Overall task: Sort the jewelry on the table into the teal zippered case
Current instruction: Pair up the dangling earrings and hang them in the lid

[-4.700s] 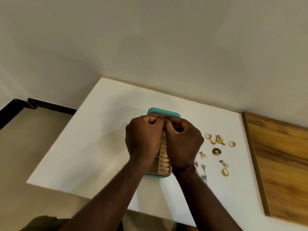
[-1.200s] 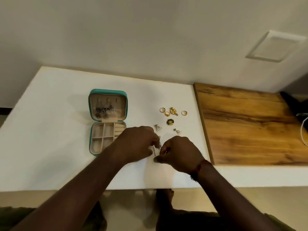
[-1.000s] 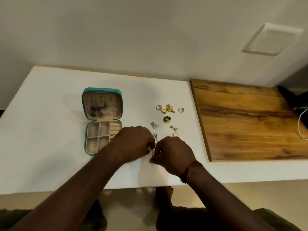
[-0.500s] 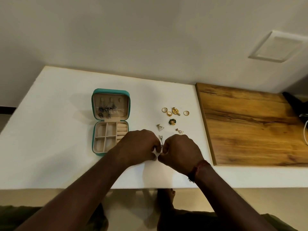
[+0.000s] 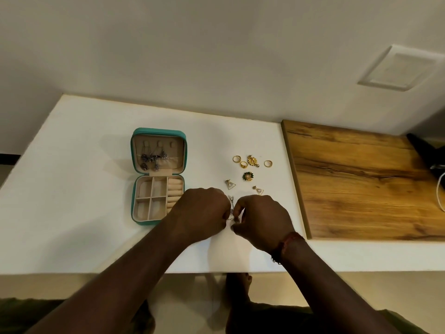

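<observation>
The teal zippered case [image 5: 134,189] lies open on the white table [image 5: 72,213], with dark silver earrings [image 5: 154,159] hanging in its lid and empty beige compartments below. To its right, my left hand [image 5: 202,213] and my right hand [image 5: 261,221] meet over the table, and both pinch a thin silver dangling earring [image 5: 231,208] between their fingertips. Beyond them lie two triangular earrings [image 5: 230,184], a green-and-gold round piece [image 5: 248,176], a gold flower earring [image 5: 252,161] and three gold rings [image 5: 237,159].
A wooden board [image 5: 361,184] covers the table's right part. A dark object and a white cable [image 5: 439,189] sit at the far right edge. The wall runs along the back, and the table's front edge is just below my wrists.
My hands left the case, where earrings now hang in the lid, and moved right to the loose jewelry. Over the last second they stay together, working the silver earring.
</observation>
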